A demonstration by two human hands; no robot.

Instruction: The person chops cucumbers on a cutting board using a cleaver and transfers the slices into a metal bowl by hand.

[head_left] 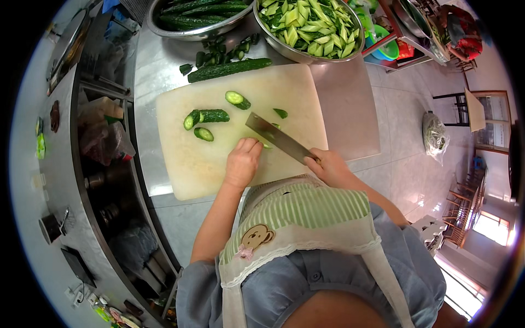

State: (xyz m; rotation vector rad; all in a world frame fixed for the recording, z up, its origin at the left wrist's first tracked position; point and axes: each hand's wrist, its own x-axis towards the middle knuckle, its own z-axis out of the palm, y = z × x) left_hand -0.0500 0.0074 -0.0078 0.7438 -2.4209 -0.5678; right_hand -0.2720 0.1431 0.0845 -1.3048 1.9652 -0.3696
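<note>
My right hand (326,166) grips the handle of a kitchen cleaver (279,137), whose broad blade lies slantwise over the white cutting board (180,172). My left hand (245,158) rests on the board left of the blade, fingers bunched over a piece of cucumber (266,146) that is mostly hidden. Several cut cucumber chunks (215,115) lie on the board's left half, with another chunk (238,100) farther back. Beyond the blade tip is a small cucumber slice (280,113). A whole cucumber (229,70) lies along the board's far edge.
Behind the board stand a steel bowl of whole cucumbers (197,36) and a steel bowl of diamond-shaped cucumber pieces (303,55). Dark cucumber ends (213,55) are heaped between them on the steel table (348,123). A counter with shelves (74,143) runs along the left.
</note>
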